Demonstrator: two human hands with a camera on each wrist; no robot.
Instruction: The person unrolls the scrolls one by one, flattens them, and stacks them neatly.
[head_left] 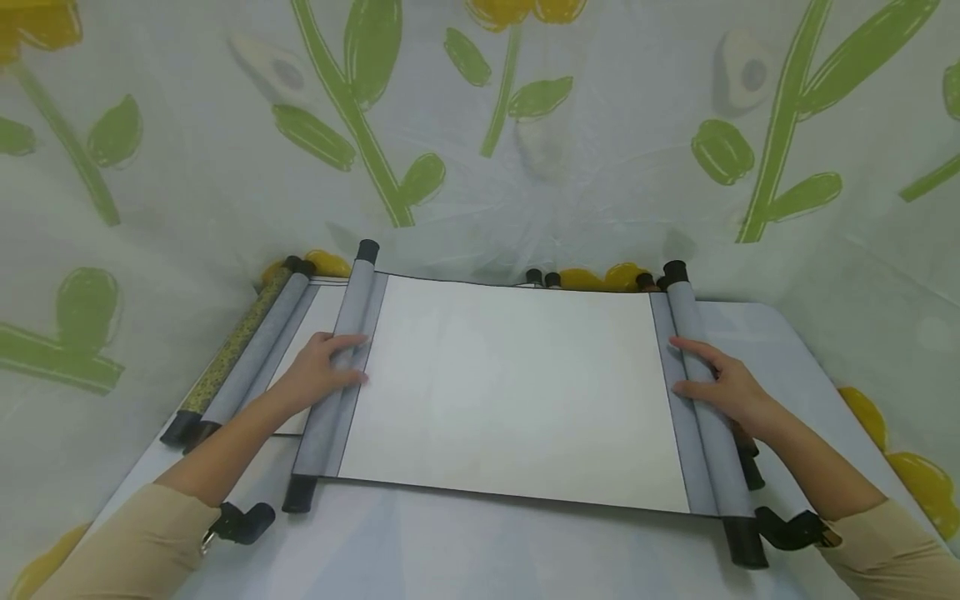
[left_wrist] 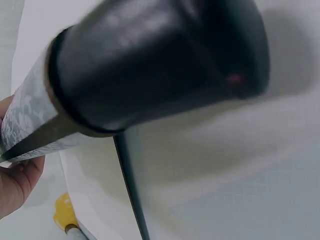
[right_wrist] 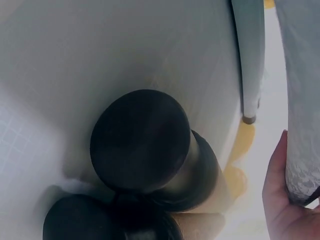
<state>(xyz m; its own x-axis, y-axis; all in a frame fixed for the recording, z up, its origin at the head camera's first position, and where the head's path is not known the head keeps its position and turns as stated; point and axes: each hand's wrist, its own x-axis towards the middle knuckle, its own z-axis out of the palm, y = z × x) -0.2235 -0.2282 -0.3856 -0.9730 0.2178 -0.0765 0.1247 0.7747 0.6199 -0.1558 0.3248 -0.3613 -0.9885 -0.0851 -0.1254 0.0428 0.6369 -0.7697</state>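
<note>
A hanging scroll (head_left: 517, 392) with a blank cream sheet, grey borders and black-capped rollers lies partly unrolled, raised a little off the table. My left hand (head_left: 318, 371) grips its left roller (head_left: 330, 433), thumb and fingers to either side. On the right roller (head_left: 712, 442), my right hand (head_left: 731, 392) has the same kind of hold. The left wrist view shows a large black end cap (left_wrist: 160, 65) close up, with part of the left hand (left_wrist: 17, 185) behind it. In the right wrist view, the right hand (right_wrist: 280, 195) touches a pale patterned roller (right_wrist: 305, 90).
Beneath the left side lies another scroll (head_left: 258, 354) beside a yellow-green patterned roll (head_left: 236, 350). More black roller ends (right_wrist: 140, 140) sit under the right side, and some (head_left: 534, 277) show at the back. A flower-printed cover (head_left: 600, 192) hangs behind the white table (head_left: 450, 550).
</note>
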